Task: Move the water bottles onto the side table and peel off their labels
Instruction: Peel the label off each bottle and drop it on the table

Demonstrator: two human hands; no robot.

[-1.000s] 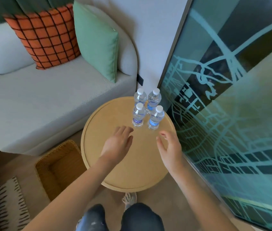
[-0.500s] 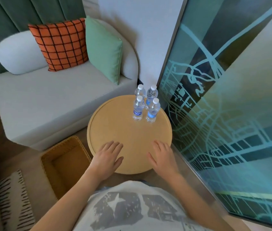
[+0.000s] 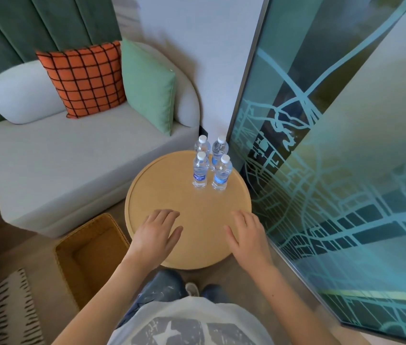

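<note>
On the table (image 3: 167, 188), bottles (image 3: 200, 173) stand upright — caps (image 3: 201, 154) up.

The single head-worn camera looks steeply down and forward, close above the round side table (image 3: 162, 195).

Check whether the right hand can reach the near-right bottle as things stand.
Probably yes. The right hand is open at the near edge of the side table and holds nothing. Only bare tabletop lies between it and the near-right bottle, so a straight forward reach looks unobstructed.
</note>
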